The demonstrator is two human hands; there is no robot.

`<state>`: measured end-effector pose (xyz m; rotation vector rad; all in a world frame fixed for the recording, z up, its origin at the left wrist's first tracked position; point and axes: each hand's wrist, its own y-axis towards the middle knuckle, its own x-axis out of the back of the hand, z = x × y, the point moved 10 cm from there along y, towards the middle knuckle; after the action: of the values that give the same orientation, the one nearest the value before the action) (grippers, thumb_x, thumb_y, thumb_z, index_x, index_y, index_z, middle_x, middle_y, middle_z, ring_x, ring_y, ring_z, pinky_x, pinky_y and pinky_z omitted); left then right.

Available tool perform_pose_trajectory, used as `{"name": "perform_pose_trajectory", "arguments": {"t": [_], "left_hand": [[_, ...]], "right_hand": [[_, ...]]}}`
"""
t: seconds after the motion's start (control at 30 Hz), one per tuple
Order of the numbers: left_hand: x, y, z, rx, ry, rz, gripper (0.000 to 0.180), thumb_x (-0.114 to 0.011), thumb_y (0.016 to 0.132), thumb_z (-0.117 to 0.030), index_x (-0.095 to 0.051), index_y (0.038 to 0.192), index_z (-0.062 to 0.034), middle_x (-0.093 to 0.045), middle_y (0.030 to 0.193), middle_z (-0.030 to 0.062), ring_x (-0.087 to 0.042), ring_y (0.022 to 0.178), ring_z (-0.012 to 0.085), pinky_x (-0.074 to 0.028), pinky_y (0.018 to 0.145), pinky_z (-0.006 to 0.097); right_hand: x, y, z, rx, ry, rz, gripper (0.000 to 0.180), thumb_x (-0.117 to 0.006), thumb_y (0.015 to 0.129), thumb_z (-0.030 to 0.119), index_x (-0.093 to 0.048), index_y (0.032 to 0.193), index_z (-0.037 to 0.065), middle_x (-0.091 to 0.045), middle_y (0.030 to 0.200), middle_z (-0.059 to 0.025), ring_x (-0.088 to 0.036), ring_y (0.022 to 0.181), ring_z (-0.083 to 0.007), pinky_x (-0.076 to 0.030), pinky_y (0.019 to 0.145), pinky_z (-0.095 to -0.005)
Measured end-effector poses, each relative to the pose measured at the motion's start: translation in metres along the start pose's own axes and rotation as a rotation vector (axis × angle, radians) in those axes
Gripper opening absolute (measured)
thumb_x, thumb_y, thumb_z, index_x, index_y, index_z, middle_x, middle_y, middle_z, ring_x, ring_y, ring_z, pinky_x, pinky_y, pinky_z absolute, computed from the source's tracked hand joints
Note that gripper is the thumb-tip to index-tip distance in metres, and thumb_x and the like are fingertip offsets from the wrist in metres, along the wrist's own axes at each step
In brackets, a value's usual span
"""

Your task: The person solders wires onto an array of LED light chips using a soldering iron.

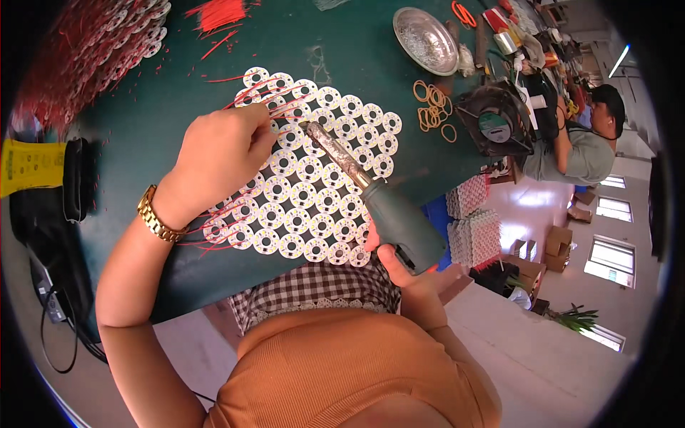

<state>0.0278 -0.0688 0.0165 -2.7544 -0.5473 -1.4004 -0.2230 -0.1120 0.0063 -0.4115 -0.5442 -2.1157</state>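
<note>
My right hand (392, 262) is wrapped round the dark handle of a soldering iron (349, 167), whose tip points up and left over a sheet of round white LED circuit boards (302, 194). Its tip is close to one of the boards in the upper left part. My left hand (227, 146), with a gold watch on the wrist, is pinched closed just left of the tip. A short piece of red wire (285, 131) shows between its fingertips and the board. More red wires stick out from boards along the sheet's left side.
The sheet lies on a green table (200, 278). Finished-looking wired boards (100, 50) are piled at the far left, near loose red wires (217, 14). A metal bowl (426, 41), rubber bands (432, 108) and a fan (494, 125) stand right. A person (589, 143) sits beyond.
</note>
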Motion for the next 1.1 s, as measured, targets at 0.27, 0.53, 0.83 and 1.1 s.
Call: {"name": "perform_pose_trajectory", "arguments": {"t": [0.27,0.53,0.83,1.1], "left_hand": [[0.000,0.001,0.000,0.001,-0.022,0.015,0.013,-0.068,0.083,-0.012,-0.058,0.079,-0.0025,-0.059,0.063,0.0129,-0.058,0.056,0.0279,-0.043,0.054,0.038],[0.000,0.000,0.000,-0.005,-0.023,0.002,0.014,-0.067,0.083,-0.012,-0.058,0.079,-0.0026,-0.059,0.064,0.0132,-0.059,0.056,0.0288,-0.043,0.054,0.039],[0.001,0.000,-0.001,-0.011,-0.009,-0.011,0.014,-0.067,0.083,-0.013,-0.058,0.078,-0.0029,-0.059,0.063,0.0139,-0.058,0.055,0.0301,-0.043,0.053,0.040],[-0.001,0.000,0.000,-0.006,-0.020,0.000,0.014,-0.068,0.083,-0.012,-0.059,0.079,-0.0031,-0.058,0.063,0.0130,-0.057,0.055,0.0298,-0.043,0.054,0.040]], "right_hand": [[-0.001,0.017,0.018,-0.025,-0.099,0.003,0.037,-0.078,0.072,0.015,-0.061,0.102,0.002,-0.065,0.080,-0.0088,-0.063,0.064,-0.0271,-0.051,0.060,-0.0328],[0.000,0.019,0.015,-0.125,-0.016,0.031,0.019,-0.073,0.077,0.010,-0.065,0.092,0.003,-0.066,0.079,-0.0074,-0.062,0.068,-0.0222,-0.049,0.065,-0.0313],[-0.003,-0.009,-0.019,-0.250,0.124,-0.025,0.030,-0.066,0.090,0.031,-0.062,0.099,0.003,-0.062,0.080,-0.0066,-0.057,0.070,-0.0154,-0.045,0.067,-0.0303],[0.007,-0.013,-0.025,-0.267,0.154,-0.118,0.024,-0.076,0.071,0.001,-0.067,0.093,0.001,-0.069,0.084,-0.0076,-0.066,0.070,-0.0224,-0.050,0.063,-0.0324]]}}
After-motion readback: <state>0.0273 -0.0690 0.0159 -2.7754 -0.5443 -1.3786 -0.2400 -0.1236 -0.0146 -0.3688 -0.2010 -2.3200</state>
